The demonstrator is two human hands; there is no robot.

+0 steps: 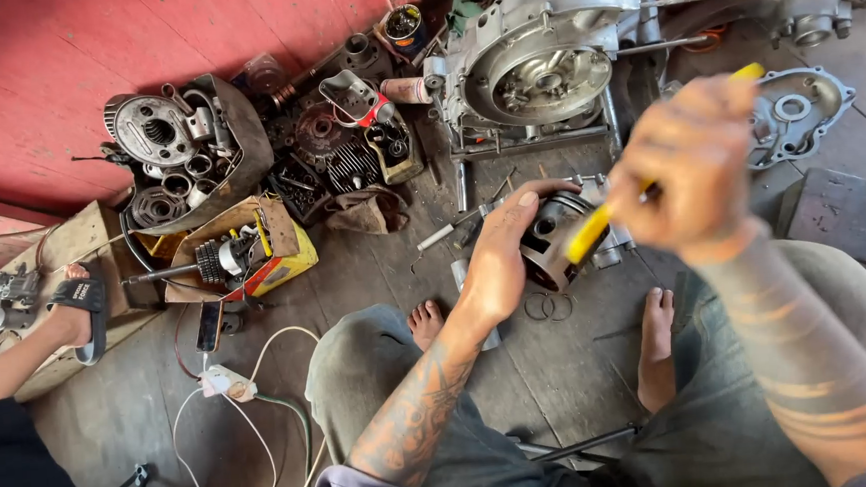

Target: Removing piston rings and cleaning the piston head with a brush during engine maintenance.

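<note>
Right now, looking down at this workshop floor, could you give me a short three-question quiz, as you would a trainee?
1. True or false: the left hand grips the piston.
2. What colour is the handle of the tool in the right hand? A) red B) yellow C) black
3. What lies on the floor between the bare feet, just below the piston?

Key:
1. True.
2. B, yellow; the hand is blurred, but the handle shows plainly.
3. Thin metal rings.
</note>
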